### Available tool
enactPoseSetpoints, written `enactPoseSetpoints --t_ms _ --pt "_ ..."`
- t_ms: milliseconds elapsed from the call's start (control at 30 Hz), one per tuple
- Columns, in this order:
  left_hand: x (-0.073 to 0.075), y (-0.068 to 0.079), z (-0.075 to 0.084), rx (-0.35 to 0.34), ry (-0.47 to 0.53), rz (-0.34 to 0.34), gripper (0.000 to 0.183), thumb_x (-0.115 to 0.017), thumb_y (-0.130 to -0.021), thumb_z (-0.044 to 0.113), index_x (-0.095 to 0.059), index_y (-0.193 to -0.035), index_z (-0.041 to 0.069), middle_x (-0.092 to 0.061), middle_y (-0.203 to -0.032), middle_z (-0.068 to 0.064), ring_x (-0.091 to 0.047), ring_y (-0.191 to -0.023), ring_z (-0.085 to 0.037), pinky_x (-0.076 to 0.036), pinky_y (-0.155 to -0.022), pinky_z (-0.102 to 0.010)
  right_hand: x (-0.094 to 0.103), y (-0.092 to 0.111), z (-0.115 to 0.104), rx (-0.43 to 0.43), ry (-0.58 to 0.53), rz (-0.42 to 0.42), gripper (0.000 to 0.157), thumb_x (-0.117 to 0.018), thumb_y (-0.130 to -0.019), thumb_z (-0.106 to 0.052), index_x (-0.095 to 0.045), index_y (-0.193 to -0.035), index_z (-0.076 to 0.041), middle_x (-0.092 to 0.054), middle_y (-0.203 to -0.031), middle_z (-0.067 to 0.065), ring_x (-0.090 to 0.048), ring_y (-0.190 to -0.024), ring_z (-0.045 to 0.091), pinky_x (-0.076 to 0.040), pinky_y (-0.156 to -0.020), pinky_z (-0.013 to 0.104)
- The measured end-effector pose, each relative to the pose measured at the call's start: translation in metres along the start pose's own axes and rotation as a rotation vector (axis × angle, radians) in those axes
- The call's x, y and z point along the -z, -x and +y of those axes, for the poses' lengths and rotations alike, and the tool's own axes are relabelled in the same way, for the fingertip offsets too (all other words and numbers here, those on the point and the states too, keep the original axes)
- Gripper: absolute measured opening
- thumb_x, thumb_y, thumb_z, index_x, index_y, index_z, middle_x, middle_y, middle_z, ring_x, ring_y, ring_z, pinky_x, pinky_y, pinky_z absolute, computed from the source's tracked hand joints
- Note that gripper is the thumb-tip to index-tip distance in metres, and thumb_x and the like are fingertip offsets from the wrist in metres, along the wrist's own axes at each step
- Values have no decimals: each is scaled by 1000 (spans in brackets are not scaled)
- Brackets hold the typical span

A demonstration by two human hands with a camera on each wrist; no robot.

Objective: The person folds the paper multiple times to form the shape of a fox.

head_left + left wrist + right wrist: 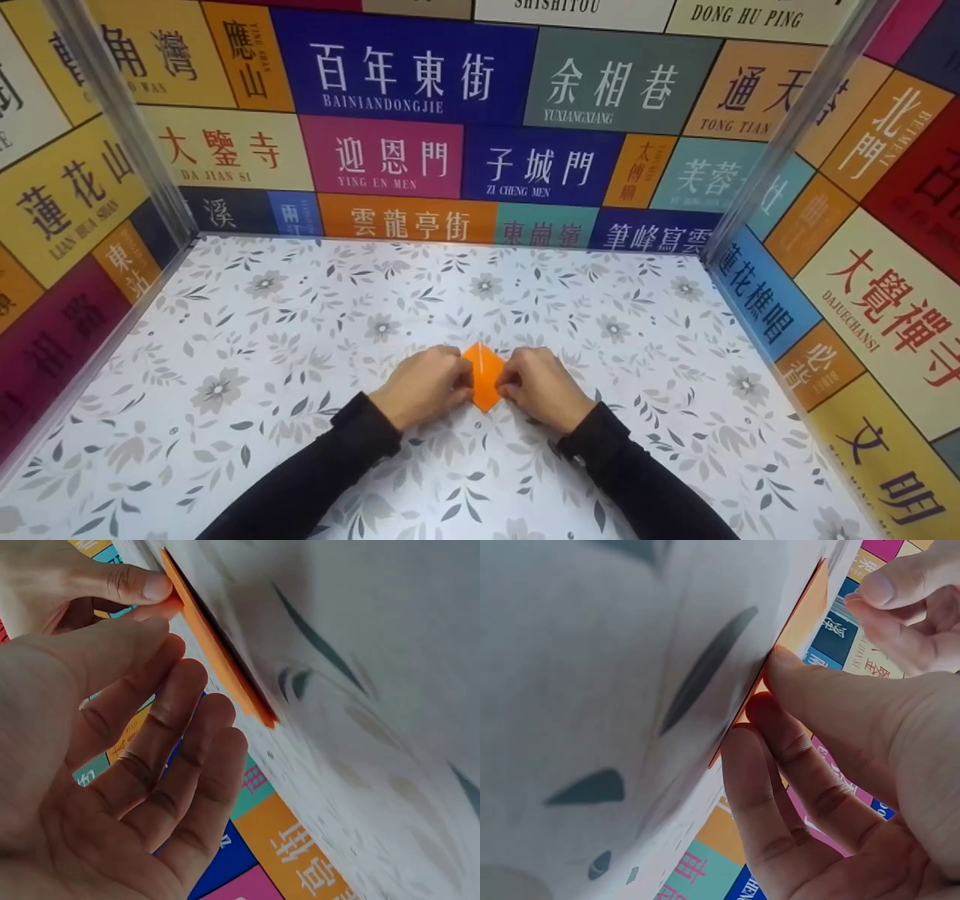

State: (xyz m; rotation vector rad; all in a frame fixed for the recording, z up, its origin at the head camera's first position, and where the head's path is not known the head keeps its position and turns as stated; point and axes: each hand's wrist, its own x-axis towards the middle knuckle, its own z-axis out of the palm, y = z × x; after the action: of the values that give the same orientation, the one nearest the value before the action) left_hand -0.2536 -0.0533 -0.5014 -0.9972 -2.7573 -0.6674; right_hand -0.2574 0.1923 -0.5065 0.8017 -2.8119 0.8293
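A small piece of folded orange origami paper [486,377] lies on the patterned tabletop, kite-shaped, with a pale line running down from its top corner. From the right side, my right hand [541,386] pinches its edge between thumb and fingers; the right wrist view shows the thumb [810,682] against the paper [804,615]. On the other side is my left hand [429,384], its fingers loosely bent close to the paper's left edge. A small gap separates the left fingertips [877,589] from the paper in the right wrist view.
White tabletop [315,300] with grey flowers and leaves spreads around the hands. Upright panels of colourful Chinese place-name signs [405,75] enclose the back and both sides. Clear corner posts [787,135] stand where the panels meet.
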Motion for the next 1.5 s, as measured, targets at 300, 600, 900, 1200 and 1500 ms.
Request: enactPoseSetpoints --t_ms 300,600,900,1200,1500 --pt "-12 -12 0 89 128 -62 16 -99 -93 19 -84 -87 16 -77 -84 -1 -62 -71 -11 -57 -68 -29 -2 -3 0 40 -14 0 14 -91 -89 6 -92 -92 -8 -81 -84 5 -75 -80 17 -63 -76 29" --pt "-12 -14 1 102 202 -50 23 -105 -87 24 -83 -82 16 -78 -76 3 -62 -66 -8 -57 -66 -29 -2 -2 2 49 -26 24 13 -93 -88 4 -92 -93 -7 -83 -85 6 -79 -80 20 -66 -77 31" --pt "-13 -16 2 85 204 -62 25 -106 -86 24 -84 -83 13 -78 -76 2 -60 -65 -8 -56 -65 -29 -2 1 4 36 -31 30 13 -94 -87 5 -92 -91 -7 -81 -82 4 -77 -79 19 -65 -76 30" --pt "-9 -20 -4 38 183 -67 24 -106 -86 23 -84 -80 14 -79 -74 1 -60 -66 -7 -55 -66 -27 -2 1 1 29 26 43 12 -95 -88 3 -92 -90 -8 -80 -83 5 -77 -79 22 -66 -76 33" --pt "-1 -20 -25 97 209 -52 21 -104 -87 17 -84 -81 11 -78 -75 0 -60 -68 -8 -56 -71 -28 -3 0 1 14 -1 27 10 -95 -89 3 -92 -92 -7 -81 -84 6 -78 -80 21 -68 -79 35"
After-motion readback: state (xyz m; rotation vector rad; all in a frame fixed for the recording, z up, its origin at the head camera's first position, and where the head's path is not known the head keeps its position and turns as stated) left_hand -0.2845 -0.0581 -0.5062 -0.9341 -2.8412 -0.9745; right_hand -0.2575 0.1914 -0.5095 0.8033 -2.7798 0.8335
